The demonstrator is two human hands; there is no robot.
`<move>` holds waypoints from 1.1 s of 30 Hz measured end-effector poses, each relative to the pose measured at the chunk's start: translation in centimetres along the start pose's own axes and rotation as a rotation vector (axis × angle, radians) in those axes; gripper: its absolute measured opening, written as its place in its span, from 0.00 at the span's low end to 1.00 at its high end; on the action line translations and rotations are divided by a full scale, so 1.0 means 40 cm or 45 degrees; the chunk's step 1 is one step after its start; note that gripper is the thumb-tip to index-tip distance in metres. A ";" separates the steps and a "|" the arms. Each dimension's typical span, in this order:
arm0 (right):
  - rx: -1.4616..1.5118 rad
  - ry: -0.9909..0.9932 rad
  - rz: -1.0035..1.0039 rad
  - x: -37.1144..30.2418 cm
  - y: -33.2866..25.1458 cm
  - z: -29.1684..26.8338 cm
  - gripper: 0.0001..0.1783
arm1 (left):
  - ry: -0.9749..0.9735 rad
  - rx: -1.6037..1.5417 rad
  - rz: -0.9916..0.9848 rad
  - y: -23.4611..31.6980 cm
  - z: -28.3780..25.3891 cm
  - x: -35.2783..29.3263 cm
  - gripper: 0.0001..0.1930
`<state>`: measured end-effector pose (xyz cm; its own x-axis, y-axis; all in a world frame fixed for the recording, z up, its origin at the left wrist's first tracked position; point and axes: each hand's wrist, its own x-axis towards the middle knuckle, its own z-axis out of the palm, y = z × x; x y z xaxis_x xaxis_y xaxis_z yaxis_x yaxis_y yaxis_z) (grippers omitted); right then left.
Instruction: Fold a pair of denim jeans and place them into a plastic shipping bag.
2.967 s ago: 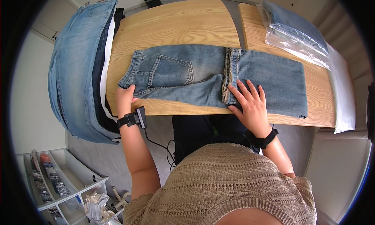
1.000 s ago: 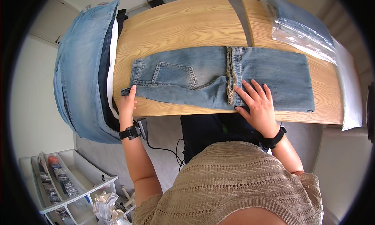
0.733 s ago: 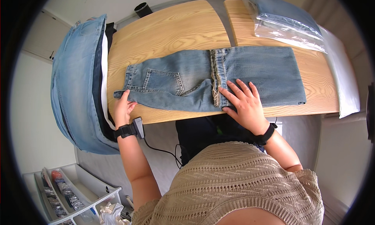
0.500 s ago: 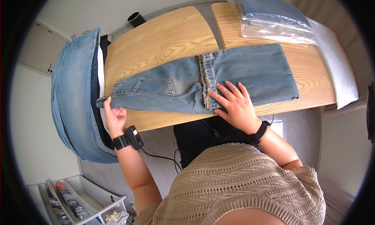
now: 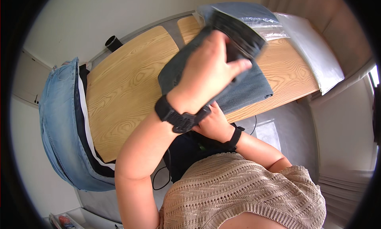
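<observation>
One person in a tan openwork knit top [image 5: 238, 189] is positioned at the near edge of a light wood-grain bench [image 5: 127, 82]; a black strap encircles each wrist, two straps in total. The right hand [image 5: 216, 123] is at the near edge of one pair of folded blue denim jeans [image 5: 251, 89]; it is partly covered by the left wrist, so the state of its grip cannot be told. The left hand [image 5: 210, 64] crosses above it, grip partly closed, thumb apart from the fingers, holding the raised, dark, blurred end of the jeans. The jeans lie on the bench, over the gap between its two tops. A layered pile of light blue, black and white garments [image 5: 59, 125] drapes over the left end; its exact count cannot be told. Toward the far right edge are one clear plastic bag containing folded blue denim [image 5: 248, 10] and, beside it, flat white plastic packaging [image 5: 307, 52]. Beyond the bench are one black cylindrical bin [image 5: 113, 43], a plain off-white wall [image 5: 131, 8] and, at right, a brownish curtain [image 5: 329, 30].
</observation>
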<state>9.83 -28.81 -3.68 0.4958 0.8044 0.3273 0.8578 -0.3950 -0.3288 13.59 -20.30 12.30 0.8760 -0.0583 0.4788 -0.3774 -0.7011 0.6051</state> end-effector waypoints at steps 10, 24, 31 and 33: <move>0.015 0.337 -0.047 -0.020 0.015 0.012 0.26 | -0.364 0.064 -0.117 -0.143 -0.036 -0.208 0.16; -0.126 0.077 0.015 -0.149 0.262 -0.321 0.33 | -0.024 0.215 -0.178 -0.223 0.021 -0.419 0.29; -0.078 -0.135 0.188 -0.105 0.326 -0.357 0.26 | -0.025 0.226 -0.139 -0.231 0.018 -0.428 0.29; -0.178 -0.091 0.205 -0.087 0.323 -0.369 0.27 | -0.015 0.248 -0.145 -0.225 0.019 -0.426 0.29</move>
<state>21.19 -43.28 4.01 0.6212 0.7535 0.2154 0.7814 -0.5744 -0.2441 2.29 -13.54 -1.79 0.9135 0.0220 0.4062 -0.2114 -0.8274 0.5203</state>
